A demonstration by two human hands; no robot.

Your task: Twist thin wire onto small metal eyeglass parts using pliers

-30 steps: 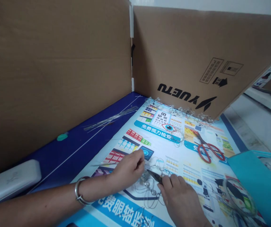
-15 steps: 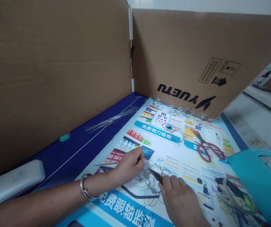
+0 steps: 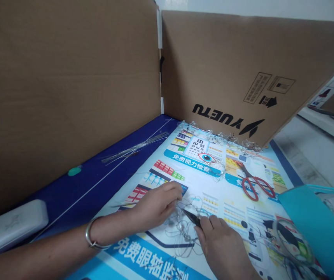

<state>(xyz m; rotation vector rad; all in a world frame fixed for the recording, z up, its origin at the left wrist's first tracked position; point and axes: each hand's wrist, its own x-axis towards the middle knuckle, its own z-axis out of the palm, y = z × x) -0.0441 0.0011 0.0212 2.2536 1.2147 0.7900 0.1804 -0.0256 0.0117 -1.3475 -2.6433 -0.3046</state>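
Note:
My left hand (image 3: pixel 162 202), with a silver bangle at the wrist, is pinched on thin wire; a wire end sticks out to its left. My right hand (image 3: pixel 223 241) is closed round pliers (image 3: pixel 192 217), whose dark pointed tips reach to just right of my left fingers. Below and between the hands lies a tangle of thin wire (image 3: pixel 186 233) with small clear beads on the printed sheet. The pliers' handles are hidden in my right palm, and whether the tips grip any wire is too small to tell.
Red-handled scissors (image 3: pixel 256 186) lie on the sheet (image 3: pixel 196 182). A bundle of straight wires (image 3: pixel 136 147) rests on the blue surface. Cardboard walls (image 3: pixel 213 70) stand behind and left. A white case (image 3: pixel 15 223) is at left, a wire coil (image 3: pixel 293 241) and turquoise item (image 3: pixel 315 225) at right.
My left fingers have shifted slightly to the right and turned, now nearer the pliers' tips. The whole view has moved a little. My right hand still holds the pliers.

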